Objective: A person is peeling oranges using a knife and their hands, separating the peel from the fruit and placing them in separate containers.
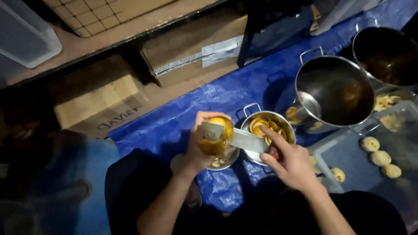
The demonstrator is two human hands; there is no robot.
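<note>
Head view, centre of frame: left hand [201, 146] wraps an orange fruit [216, 135], grip pressed round it, fruit held up just above a small steel dish [226, 159] on the blue tarp [183, 122]. Right hand [292, 163] pinches the handle of a knife [244, 140]; the flat blade lies across to the fruit, tip touching its skin w/ a pale strip of peel lifting at the top. Handle itself mostly hidden in the fingers.

Just right of the fruit: small handled pot [268, 130] holding curled orange peel pieces, roughly half full by the look of it. Centre right: big steel pot [334, 91], tilted, inside dark, contents can't tell. Upper right corner: second big pot [385, 54], also dark inside.

Right edge: clear plastic tub [348, 152] w/ several pale round peeled fruits [380, 157], plus more pale pieces behind it.

Upper left & centre: cardboard boxes [191, 48] on the floor, a clear bin [26, 37] in the corner.

Progress, judging from how things lie: several fruits already peeled and set in the tub, peel collected in the small pot; the fruit in hand is mostly still skinned, so peeling of this one looks barely begun. No stock of unpeeled fruit visible, so can't tell how many remain.
</note>
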